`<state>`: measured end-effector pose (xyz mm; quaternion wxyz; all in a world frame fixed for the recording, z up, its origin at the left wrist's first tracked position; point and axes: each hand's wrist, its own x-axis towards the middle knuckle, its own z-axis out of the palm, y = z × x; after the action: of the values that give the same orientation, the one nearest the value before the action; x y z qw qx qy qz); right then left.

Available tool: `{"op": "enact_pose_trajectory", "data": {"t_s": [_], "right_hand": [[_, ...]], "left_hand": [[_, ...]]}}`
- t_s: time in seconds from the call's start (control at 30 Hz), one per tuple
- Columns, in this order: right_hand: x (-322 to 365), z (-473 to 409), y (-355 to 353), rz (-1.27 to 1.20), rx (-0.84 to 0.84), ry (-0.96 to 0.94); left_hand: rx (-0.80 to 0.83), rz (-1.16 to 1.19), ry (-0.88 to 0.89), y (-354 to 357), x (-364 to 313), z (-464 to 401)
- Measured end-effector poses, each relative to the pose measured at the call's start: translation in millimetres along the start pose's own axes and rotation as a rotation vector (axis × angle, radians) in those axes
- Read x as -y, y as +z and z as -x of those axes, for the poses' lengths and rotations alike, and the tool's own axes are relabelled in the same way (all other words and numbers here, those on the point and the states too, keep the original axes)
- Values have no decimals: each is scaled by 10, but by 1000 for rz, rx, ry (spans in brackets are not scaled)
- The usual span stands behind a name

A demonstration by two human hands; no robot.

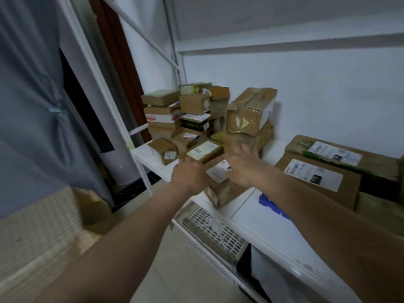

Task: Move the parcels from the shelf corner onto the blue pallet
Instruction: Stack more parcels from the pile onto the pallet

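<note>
Several cardboard parcels are stacked in the corner of a white shelf. The tallest is a taped brown box on the right of the stack. In front, a brown parcel with a white label sits tilted at the shelf's edge. My left hand reaches to its left side and my right hand lies over its right top, fingers spread. Both hands are blurred, and neither clearly grips the parcel. A small piece of blue pallet shows under my right forearm.
Two large labelled boxes lie on the shelf at the right. A white perforated basket stands on the lower level beneath the shelf edge. A grey curtain hangs at the left, with a woven panel below it.
</note>
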<state>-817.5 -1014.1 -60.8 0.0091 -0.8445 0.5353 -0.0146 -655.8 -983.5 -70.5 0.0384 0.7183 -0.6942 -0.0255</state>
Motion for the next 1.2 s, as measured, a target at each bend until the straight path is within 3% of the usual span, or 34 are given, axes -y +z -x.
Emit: {"op": "enact_pose_trajectory", "data": {"t_s": [0.33, 0.73, 0.97, 1.1, 1.2], "right_hand": [[744, -743, 21, -7, 77, -2], [1908, -2041, 53, -61, 25, 56], [2305, -2508, 299, -85, 27, 132], [2340, -2812, 250, -249, -91, 162], [2303, -3137, 170, -195, -163, 174]], "left_hand": [[-4, 88, -36, -66, 1160, -311], [-30, 112, -33, -239, 2896, -921], [3, 134, -12, -71, 3443, -1331], [-15, 244, 5, 34, 3610, -1650], [-43, 376, 11, 28, 3727, -1964]]}}
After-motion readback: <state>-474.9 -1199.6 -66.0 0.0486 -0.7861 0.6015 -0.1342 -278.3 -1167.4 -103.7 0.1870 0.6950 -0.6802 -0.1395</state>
